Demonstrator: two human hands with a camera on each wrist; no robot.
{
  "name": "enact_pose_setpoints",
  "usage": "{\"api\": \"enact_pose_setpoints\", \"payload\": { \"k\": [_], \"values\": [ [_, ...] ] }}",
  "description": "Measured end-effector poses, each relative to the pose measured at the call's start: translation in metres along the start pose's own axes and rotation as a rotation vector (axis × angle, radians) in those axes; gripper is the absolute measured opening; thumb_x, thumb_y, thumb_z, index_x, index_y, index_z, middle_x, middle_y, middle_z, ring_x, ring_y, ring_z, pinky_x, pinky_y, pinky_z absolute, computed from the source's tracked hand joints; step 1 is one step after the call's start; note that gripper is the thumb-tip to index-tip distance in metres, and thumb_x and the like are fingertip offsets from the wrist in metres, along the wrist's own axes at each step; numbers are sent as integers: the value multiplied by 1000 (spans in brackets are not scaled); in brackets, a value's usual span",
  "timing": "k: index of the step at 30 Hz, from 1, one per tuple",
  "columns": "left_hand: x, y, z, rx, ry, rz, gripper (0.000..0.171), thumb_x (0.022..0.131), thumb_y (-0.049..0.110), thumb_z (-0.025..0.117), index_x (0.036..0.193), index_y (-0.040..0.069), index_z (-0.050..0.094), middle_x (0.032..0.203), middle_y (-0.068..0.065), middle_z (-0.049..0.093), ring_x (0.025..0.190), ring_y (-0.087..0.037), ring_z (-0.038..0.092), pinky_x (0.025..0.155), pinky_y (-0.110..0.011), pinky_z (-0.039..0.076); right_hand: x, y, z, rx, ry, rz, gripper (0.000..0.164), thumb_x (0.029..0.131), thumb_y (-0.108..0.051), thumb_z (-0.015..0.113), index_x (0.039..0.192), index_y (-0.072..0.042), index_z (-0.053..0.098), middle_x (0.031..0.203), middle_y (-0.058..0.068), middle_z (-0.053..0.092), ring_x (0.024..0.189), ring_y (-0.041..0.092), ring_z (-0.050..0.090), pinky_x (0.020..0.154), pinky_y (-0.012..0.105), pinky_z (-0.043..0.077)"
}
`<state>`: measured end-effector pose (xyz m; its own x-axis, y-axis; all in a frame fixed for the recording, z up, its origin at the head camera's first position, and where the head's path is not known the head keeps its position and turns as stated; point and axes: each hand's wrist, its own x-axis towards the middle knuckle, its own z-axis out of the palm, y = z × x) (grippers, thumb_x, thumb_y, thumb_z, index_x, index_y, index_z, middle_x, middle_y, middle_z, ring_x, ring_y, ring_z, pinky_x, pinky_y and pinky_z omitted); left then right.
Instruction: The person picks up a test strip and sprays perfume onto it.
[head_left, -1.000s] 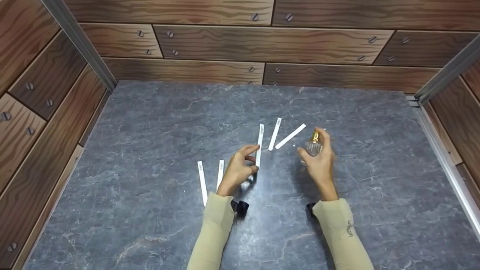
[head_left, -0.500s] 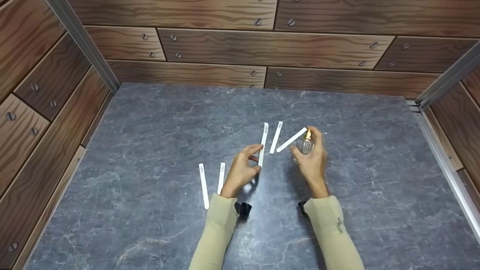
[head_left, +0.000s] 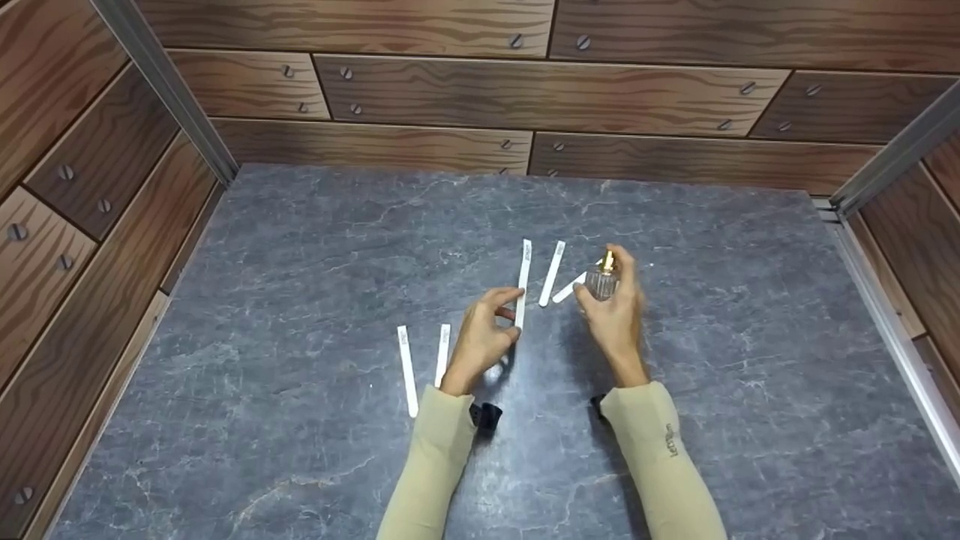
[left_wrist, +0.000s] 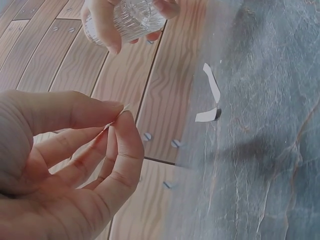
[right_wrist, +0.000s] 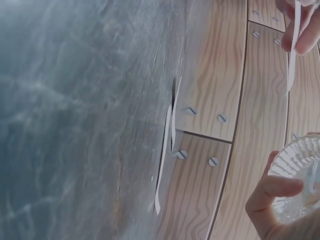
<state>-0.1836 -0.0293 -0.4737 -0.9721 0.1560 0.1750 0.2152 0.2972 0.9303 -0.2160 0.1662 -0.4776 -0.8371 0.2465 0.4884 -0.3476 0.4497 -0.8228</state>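
Observation:
My left hand (head_left: 484,336) pinches a white paper test strip (head_left: 523,274) near its lower end, between thumb and fingers. The strip points away from me with printing at its far end. My right hand (head_left: 616,322) grips a clear ribbed glass perfume bottle (head_left: 601,284) with a gold spray top (head_left: 607,260); one finger rests on that top. In the right wrist view the bottle's round glass base (right_wrist: 295,172) faces the camera, and the held strip (right_wrist: 294,55) shows above it. Bottle and strip are held apart, above the table.
Two more strips lie behind the hands: one between them (head_left: 553,274), another slanted strip (head_left: 570,288) partly covered by the bottle. On the left, a strip (head_left: 407,371) and a second strip (head_left: 443,352), half under the left wrist, lie on the grey marbled table (head_left: 285,285). Wood-patterned walls (head_left: 427,90) enclose it.
My right hand has brought the perfume bottle leftward, nearer the held strip, and now overlaps the slanted strip. The left hand still pinches its strip, having barely shifted.

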Motion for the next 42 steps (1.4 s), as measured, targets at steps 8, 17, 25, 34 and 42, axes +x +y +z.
{"api": "enact_pose_setpoints", "payload": {
  "k": [8, 17, 25, 34, 42],
  "values": [
    [1, 1, 2, 25, 19, 39, 57, 73, -22, 58, 129, -9, 64, 128, -17, 64, 94, -30, 68, 67, -22, 54, 2, 1, 3, 4, 4, -42, 63, 74, 9, 77, 132, -2, 54, 122, 27, 63, 101, 36, 60, 84, 47, 48],
    [-1, 1, 2, 14, 10, 31, 58, 73, -23, 58, 129, -9, 64, 129, -18, 63, 94, -30, 68, 68, -23, 56, 2, -3, 4, -42, 55, -26, 59, 75, 10, 75, 129, 3, 53, 124, 28, 60, 114, 42, 58, 101, 53, 45],
    [-2, 1, 3, 15, -6, 32, 57, 74, -22, 58, 129, -9, 64, 130, -19, 63, 94, -30, 68, 67, -21, 55, 0, -2, 2, -32, 61, -18, 61, 76, 10, 76, 131, 1, 53, 124, 28, 61, 113, 42, 58, 101, 53, 45],
    [0, 0, 2, -1, -30, 9, 56, 76, -21, 59, 131, -8, 63, 131, -17, 62, 97, -30, 68, 67, -23, 54, -1, -3, -1, -26, 61, -23, 61, 77, 10, 76, 132, 2, 51, 125, 29, 60, 113, 42, 57, 100, 54, 45],
    [1, -2, 2, -19, -36, -30, 58, 75, -20, 63, 131, -8, 62, 132, -16, 62, 98, -29, 67, 70, -23, 56, 0, 0, -10, -13, 86, -22, 65, 75, 11, 77, 134, 1, 52, 122, 30, 60, 112, 42, 57, 98, 54, 45]
  ]
}}
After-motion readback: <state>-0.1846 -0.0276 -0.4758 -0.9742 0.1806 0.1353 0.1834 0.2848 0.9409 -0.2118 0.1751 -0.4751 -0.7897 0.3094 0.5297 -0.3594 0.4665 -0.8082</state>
